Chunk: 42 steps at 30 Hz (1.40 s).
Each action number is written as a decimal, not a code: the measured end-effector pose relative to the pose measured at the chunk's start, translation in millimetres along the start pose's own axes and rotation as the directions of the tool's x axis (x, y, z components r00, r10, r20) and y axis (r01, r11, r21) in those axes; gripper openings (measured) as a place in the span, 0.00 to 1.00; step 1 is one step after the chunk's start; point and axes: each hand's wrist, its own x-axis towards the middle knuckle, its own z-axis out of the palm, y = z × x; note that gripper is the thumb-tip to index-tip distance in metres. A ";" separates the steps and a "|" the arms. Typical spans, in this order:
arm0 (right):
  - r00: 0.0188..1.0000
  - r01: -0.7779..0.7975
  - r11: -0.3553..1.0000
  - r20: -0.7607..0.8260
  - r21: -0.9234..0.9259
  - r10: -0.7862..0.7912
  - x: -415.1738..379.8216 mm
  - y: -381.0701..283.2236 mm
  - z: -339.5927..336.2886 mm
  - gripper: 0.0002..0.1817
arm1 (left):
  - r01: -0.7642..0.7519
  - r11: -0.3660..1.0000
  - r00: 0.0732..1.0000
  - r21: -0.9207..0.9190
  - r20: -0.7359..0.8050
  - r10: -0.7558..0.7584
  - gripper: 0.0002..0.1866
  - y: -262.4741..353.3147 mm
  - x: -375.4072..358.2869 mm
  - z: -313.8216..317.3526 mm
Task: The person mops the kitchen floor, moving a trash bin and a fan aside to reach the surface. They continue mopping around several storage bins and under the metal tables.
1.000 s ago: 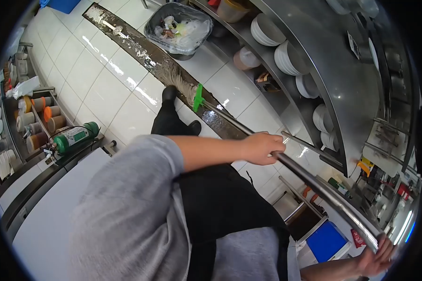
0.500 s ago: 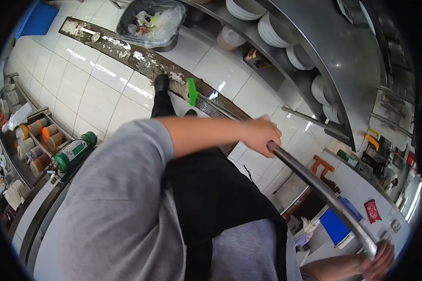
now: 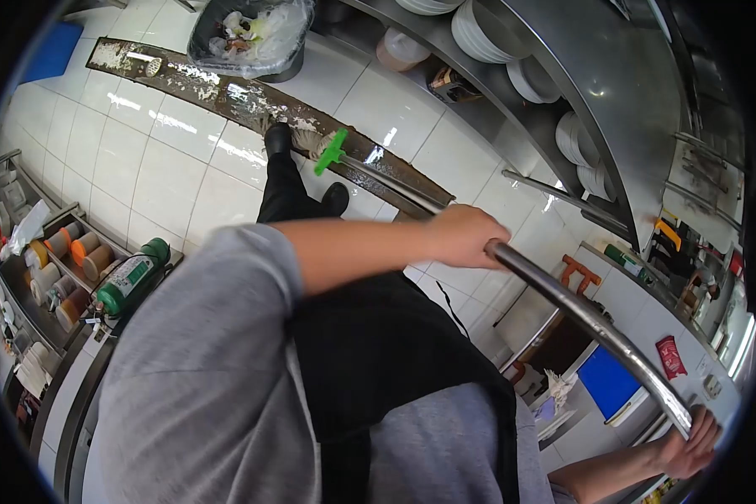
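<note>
My left hand is closed round the middle of a long metal mop handle. My right hand grips the handle's top end at the lower right. The handle runs up and left to a green clamp and a stringy mop head. The mop head lies on a dark, wet floor strip streaked with white residue, right beside my black shoe. I wear a grey shirt and a black apron.
A bin lined with a clear bag stands at the top by the strip. Steel shelves with stacked white plates curve along the right. On the left, a counter holds tubs and a green canister. White floor tiles look wet.
The mop head has slid along the dark strip to beside my shoe. Both hands kept their grip on the handle, and the view has shifted a little.
</note>
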 end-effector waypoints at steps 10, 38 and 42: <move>0.996 0.081 0.914 0.008 0.398 -0.091 -6.8 20.0 3.3 0.24 | -0.045 0.999 0.933 -0.010 0.356 0.046 0.09 8.2 -4.2 -6.9; 0.714 0.038 0.999 0.699 -0.015 -0.017 125.3 206.4 220.3 0.20 | 0.032 0.977 0.974 -0.210 0.224 0.016 0.21 -121.8 -85.1 -46.5; 0.721 0.017 1.000 0.693 0.002 -0.014 149.6 211.0 237.1 0.22 | 0.073 0.997 0.887 -0.022 0.458 -0.055 0.20 -144.1 -73.3 -96.0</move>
